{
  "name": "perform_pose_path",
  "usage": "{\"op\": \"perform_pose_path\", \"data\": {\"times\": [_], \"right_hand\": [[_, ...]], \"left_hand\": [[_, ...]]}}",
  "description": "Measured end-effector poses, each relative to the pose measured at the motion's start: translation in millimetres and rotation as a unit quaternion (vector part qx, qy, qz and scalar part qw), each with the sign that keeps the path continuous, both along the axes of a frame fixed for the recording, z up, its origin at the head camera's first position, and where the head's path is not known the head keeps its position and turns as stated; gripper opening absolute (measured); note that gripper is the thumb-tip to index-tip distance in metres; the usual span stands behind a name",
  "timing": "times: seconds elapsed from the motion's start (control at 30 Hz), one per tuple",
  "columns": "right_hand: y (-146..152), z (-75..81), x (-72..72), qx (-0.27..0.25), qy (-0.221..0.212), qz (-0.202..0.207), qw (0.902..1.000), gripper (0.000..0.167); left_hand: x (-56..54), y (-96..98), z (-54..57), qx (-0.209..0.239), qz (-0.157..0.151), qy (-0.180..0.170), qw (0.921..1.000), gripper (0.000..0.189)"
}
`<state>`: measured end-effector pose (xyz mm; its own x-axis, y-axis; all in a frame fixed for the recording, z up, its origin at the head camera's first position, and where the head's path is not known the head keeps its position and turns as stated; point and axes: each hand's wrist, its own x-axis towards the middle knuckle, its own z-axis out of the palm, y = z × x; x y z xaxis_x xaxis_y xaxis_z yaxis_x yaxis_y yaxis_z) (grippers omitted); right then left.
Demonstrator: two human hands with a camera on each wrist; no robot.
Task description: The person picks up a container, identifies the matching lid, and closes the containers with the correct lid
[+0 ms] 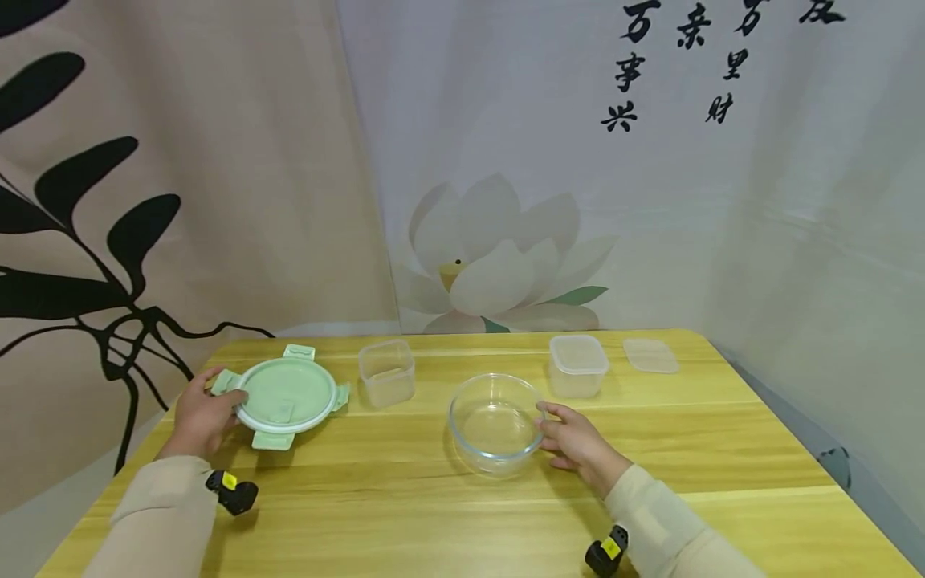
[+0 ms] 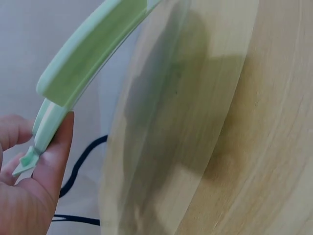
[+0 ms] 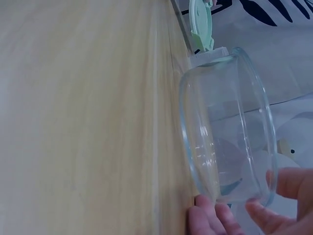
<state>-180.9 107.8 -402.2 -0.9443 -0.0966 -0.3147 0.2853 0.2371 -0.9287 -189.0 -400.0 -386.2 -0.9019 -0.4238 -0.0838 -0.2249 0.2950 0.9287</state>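
Note:
My left hand (image 1: 201, 413) grips a round pale green lid (image 1: 287, 391) by its edge, thumb on top, at the table's left side. The lid has side flaps and is held above the tabletop, its shadow below in the left wrist view. My right hand (image 1: 578, 443) holds a round clear glass bowl (image 1: 495, 461) by its right side. In the right wrist view, the thumb (image 3: 288, 182) is at the bowl's rim and the other fingers lie against its outer wall. Nothing shows inside the bowl.
A clear square plastic container (image 1: 387, 376) without a lid stands at the back, between lid and bowl. A lidded square container (image 1: 578, 369) stands back right, beside a loose flat square lid (image 1: 651, 356). The wooden table (image 1: 405, 530) meets a printed curtain (image 1: 506, 120) behind.

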Motion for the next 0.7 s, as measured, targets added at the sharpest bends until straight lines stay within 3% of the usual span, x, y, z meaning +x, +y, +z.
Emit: {"op": "perform_pose_path", "data": {"times": [0.23,0.43,0.7], "right_hand": [[-2,-1.6,-0.2,0.000,0.000,-0.001,1.0000,0.047],[-2,-2.9,-1.0,-0.001,-0.002,-0.006,1.0000,0.046],[0,-1.5,0.1,0.000,0.001,-0.003,1.0000,0.047]], "left_hand": [[10.6,8.6,7.8,0.012,0.037,0.001,0.9993,0.077],[18.5,18.7,16.8,0.026,0.091,0.002,0.9955,0.074],[31.4,34.4,28.4,0.132,0.130,0.055,0.9811,0.077]]}}
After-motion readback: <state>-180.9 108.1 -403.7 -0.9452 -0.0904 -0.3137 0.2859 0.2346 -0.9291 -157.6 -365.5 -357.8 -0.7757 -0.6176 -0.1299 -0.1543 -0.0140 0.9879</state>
